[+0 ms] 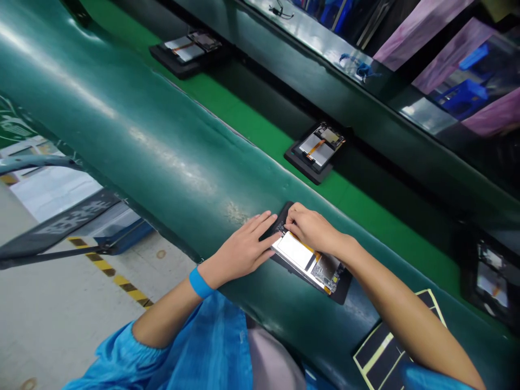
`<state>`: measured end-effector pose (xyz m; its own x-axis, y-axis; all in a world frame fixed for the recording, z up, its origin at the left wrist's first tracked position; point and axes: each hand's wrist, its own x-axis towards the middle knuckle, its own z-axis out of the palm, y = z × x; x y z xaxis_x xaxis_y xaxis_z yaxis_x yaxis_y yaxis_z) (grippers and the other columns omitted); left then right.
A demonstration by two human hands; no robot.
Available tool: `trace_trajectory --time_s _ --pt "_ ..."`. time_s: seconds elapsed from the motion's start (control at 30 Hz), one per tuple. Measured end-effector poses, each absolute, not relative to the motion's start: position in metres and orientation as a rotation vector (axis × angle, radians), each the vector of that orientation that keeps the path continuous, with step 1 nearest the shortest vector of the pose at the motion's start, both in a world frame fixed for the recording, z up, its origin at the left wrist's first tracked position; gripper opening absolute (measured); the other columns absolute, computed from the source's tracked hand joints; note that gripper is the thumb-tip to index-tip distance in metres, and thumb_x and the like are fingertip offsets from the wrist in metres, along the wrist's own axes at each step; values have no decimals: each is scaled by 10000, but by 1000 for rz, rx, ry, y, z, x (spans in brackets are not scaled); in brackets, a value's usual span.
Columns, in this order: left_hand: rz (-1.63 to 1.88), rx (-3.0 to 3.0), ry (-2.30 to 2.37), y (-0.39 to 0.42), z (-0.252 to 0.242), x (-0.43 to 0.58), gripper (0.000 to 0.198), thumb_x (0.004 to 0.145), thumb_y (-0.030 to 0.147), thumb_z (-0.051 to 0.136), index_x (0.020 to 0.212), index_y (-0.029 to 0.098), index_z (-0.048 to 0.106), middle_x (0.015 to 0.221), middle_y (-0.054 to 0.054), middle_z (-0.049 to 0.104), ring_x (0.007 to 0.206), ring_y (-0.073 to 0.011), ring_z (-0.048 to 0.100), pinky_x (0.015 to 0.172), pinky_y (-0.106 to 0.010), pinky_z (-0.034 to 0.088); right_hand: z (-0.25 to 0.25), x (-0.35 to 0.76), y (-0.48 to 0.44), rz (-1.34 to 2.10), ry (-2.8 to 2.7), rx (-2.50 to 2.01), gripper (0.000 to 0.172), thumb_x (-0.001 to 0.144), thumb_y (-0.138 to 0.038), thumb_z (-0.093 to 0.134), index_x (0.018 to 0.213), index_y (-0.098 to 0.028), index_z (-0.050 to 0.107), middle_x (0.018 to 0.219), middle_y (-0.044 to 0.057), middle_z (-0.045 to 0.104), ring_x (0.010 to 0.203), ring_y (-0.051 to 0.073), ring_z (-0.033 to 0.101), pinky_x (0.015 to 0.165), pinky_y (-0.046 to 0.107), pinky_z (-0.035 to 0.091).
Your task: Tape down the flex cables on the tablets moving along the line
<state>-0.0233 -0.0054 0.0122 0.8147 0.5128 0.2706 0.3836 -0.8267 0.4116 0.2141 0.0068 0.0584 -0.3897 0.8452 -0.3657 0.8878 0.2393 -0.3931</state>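
An opened tablet (294, 249) lies in a black tray (343, 290) on the green padded ledge in front of me; its silver battery, circuit board and orange ribbon cable show. My left hand (244, 249), with a blue band at the wrist, rests its outstretched fingers on the tablet's left end. My right hand (311, 227) reaches over the far left corner with curled fingers pinched together at the edge. Whatever is between those fingertips is hidden. Below my right forearm lies a sheet of black stickers (382, 349) with pale yellow edges, partly covered by the arm.
Beyond the ledge runs a green conveyor belt (247, 116). It carries further opened tablets in black trays: one in the middle (319, 149), one farther left (190, 51) and one at right (491, 281). A blue tangled cord (359, 67) lies on the far ledge.
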Motion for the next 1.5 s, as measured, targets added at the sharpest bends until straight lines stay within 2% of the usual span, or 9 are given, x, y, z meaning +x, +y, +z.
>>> trace_trajectory --time_s 0.37,0.47,0.57,0.73,0.83,0.97,1.03,1.27,1.5 --pt "386 2730 678 2 2 -9 477 992 367 591 1429 179 543 1634 -198 337 1552 -377 196 1213 -566 343 50 214 7 -827 2452 1717 115 985 -183 549 913 -181 638 1060 50 581 760 137 585 687 275 409" --pt "399 2729 708 1 2 -8 468 992 374 592 1419 189 553 1651 -167 319 1558 -361 185 1224 -555 327 49 218 5 -895 2515 1848 53 979 -197 582 990 -187 633 1089 55 592 819 148 604 748 282 457" --pt "411 2740 746 -1 5 -5 489 980 368 611 1428 185 545 1656 -166 305 1555 -370 192 1226 -556 318 51 226 -6 -874 2646 2016 103 998 -237 564 1077 -193 613 1111 78 610 930 185 613 832 323 496" --pt "393 2791 804 1 12 6 471 986 373 600 1403 155 568 1606 -204 390 1533 -396 252 1209 -561 334 49 231 -54 -519 2856 2062 169 1018 -272 528 1139 -185 608 1168 133 646 1093 262 597 931 431 498" --pt "416 2800 823 4 13 9 448 989 379 592 1377 156 595 1588 -193 426 1523 -386 291 1212 -556 329 39 224 -93 -320 2948 1908 317 1004 -310 553 1291 -175 570 1278 165 640 1208 301 574 986 500 485" --pt "454 2803 795 4 10 6 430 998 394 566 1373 186 609 1608 -162 406 1525 -372 294 1216 -562 318 21 211 -128 -192 2832 1717 660 953 -432 621 1485 -85 443 1526 235 476 1470 393 347 1143 619 359" --pt "464 2818 766 3 6 3 446 998 408 564 1386 190 601 1616 -158 393 1530 -367 285 1218 -558 318 13 206 -135 -133 2712 1737 706 950 -449 627 1511 -72 422 1585 244 395 1512 418 266 1160 655 326" --pt "556 2828 740 2 7 6 463 995 422 555 1378 168 612 1612 -168 397 1523 -373 298 1210 -562 343 -7 206 -139 14 2567 1731 592 980 -278 572 1528 -118 417 1622 206 342 1516 436 263 1116 724 353" --pt "662 2847 761 2 9 -1 495 1020 387 502 1446 140 552 1605 -207 390 1499 -374 350 1178 -553 408 -11 319 -153 299 2325 1933 483 988 -188 478 1458 -79 501 1550 231 452 1478 418 359 1145 668 344"
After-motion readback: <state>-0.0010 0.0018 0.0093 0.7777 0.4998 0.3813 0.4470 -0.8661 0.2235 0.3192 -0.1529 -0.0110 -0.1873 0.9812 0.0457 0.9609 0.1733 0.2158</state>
